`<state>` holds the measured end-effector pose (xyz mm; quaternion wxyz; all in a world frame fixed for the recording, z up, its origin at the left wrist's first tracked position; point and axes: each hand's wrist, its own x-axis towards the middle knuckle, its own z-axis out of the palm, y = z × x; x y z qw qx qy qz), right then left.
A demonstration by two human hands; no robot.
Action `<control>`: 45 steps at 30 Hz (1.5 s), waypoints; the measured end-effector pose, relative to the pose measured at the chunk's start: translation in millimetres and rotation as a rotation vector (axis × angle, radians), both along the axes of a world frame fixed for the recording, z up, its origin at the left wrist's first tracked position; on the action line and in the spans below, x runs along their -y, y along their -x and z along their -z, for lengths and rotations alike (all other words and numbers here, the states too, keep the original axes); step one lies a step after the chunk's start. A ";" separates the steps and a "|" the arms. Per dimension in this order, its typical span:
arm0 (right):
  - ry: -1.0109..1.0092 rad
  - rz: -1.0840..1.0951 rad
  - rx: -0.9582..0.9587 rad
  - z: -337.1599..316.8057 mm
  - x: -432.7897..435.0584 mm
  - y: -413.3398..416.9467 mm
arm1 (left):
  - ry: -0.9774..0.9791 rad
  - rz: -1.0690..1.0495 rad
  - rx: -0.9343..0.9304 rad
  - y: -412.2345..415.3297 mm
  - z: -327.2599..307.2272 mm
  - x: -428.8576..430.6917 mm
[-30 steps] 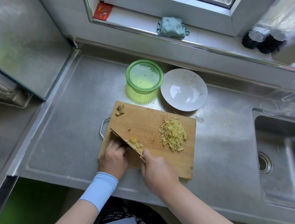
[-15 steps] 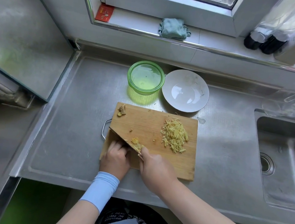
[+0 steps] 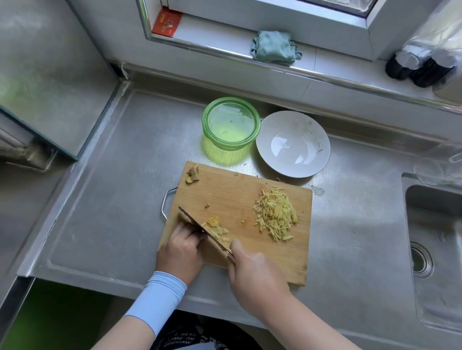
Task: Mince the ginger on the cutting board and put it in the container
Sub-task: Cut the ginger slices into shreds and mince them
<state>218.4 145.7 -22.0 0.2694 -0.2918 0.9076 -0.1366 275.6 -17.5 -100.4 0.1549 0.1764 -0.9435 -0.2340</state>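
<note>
A wooden cutting board lies on the steel counter. A pile of ginger strips sits on its right half. A small heap of cut ginger lies beside the knife blade. My right hand grips the knife handle, blade slanting up-left. My left hand rests with curled fingers behind the blade; whatever it presses is hidden. A ginger scrap lies in the board's far left corner. The green container stands behind the board.
A white plate sits right of the container. The sink lies to the right. A folded cloth and dark bottles rest on the windowsill. A stove edge lies at left.
The knife and both hands have stayed in nearly the same spot at the board's near left; the small heap beside the blade looks slightly more spread.
</note>
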 end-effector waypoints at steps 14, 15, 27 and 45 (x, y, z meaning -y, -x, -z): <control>-0.010 0.001 0.005 1.6 4.4 0.0 | -0.008 0.000 -0.002 3.6 -3.2 0.2; -0.010 -0.002 0.001 3.7 8.5 1.6 | -0.003 -0.004 0.002 3.1 -2.8 0.5; -0.005 0.009 0.008 5.3 10.3 2.6 | 0.032 -0.002 0.009 -1.2 1.1 0.4; 0.236 0.499 0.274 -14.3 7.3 11.1 | -0.328 -0.124 0.144 32.8 -37.6 50.8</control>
